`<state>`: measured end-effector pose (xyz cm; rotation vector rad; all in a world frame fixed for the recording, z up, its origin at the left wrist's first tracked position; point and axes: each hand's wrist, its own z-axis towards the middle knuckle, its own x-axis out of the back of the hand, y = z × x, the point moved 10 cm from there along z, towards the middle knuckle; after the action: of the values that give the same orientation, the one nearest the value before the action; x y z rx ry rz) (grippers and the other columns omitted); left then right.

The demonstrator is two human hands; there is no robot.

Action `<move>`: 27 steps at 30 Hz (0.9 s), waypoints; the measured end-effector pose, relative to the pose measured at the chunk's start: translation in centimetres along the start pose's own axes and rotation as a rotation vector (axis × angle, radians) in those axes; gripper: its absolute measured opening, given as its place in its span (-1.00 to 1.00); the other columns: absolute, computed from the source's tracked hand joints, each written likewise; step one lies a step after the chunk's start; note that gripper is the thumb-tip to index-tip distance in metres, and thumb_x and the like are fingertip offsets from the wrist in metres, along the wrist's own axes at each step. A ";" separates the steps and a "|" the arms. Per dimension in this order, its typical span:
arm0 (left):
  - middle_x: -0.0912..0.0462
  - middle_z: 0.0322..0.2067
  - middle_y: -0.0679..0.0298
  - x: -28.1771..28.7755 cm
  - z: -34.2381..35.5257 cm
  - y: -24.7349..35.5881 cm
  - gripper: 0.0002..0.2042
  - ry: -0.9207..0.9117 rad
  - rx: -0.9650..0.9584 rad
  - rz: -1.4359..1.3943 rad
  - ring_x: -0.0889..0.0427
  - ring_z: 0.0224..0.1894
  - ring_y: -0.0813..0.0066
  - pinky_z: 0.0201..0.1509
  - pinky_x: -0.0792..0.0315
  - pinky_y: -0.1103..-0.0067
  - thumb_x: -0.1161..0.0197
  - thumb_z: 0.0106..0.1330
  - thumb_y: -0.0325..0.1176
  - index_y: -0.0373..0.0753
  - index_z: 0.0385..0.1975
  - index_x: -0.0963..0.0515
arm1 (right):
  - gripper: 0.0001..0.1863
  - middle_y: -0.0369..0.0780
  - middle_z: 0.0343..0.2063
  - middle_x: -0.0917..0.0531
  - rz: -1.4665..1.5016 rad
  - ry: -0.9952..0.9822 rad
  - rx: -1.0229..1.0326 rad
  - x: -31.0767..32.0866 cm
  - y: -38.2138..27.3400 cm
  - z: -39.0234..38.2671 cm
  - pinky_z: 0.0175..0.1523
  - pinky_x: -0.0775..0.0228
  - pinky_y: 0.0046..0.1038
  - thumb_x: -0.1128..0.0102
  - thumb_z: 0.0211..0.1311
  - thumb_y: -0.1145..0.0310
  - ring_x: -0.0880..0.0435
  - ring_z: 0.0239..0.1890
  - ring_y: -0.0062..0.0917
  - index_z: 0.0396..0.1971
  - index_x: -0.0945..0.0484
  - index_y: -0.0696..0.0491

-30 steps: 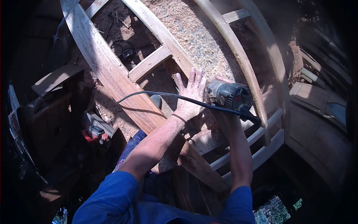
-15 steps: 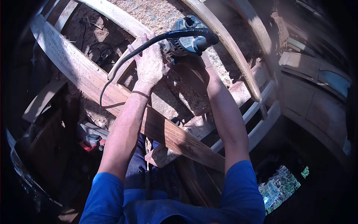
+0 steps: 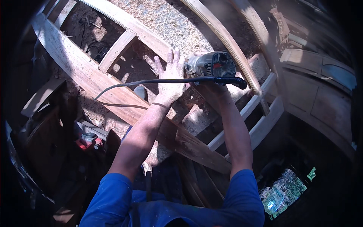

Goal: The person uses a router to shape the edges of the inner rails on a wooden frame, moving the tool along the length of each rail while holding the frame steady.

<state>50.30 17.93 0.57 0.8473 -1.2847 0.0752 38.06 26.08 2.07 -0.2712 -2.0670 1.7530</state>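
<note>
My right hand (image 3: 216,90) grips a corded power tool that looks like a router (image 3: 211,65), its grey body tipped on its side; most of those fingers are hidden behind the tool and its black cord (image 3: 159,80). Just left of the router, my left hand (image 3: 171,81) lies with fingers spread, dusted with sawdust, by the curved rail of a wooden frame (image 3: 151,39). Whether its thumb touches the tool I cannot tell. The cord runs left across the frame's broad near board (image 3: 89,77).
Curved wooden rails (image 3: 227,36) stand to the right of the router. Sawdust (image 3: 166,19) covers the ground beyond. A red and black tool (image 3: 90,140) lies at lower left. Wooden panels (image 3: 321,87) lean at the far right, and a short crosspiece (image 3: 118,50) joins the frame.
The router and both hands have moved right and nearer to me, and the tool has turned. The cord has swung flatter, and the frame's crosspiece at left is now uncovered.
</note>
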 end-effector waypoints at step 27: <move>0.00 0.51 -0.10 -4.1 -3.4 7.2 -0.08 -0.070 0.071 0.010 0.21 0.58 -0.19 0.45 0.51 -0.34 -0.54 -0.07 -0.03 -0.22 0.31 -0.22 | -0.17 -0.18 0.28 -0.43 0.343 -0.109 -0.010 3.5 1.7 -6.3 0.30 -0.51 -0.32 -0.30 0.32 0.39 -0.50 0.27 -0.46 0.49 -0.03 0.07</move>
<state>48.18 26.58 0.62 0.9110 -1.3587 0.1009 37.42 33.44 1.86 -0.5744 -2.2102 1.9917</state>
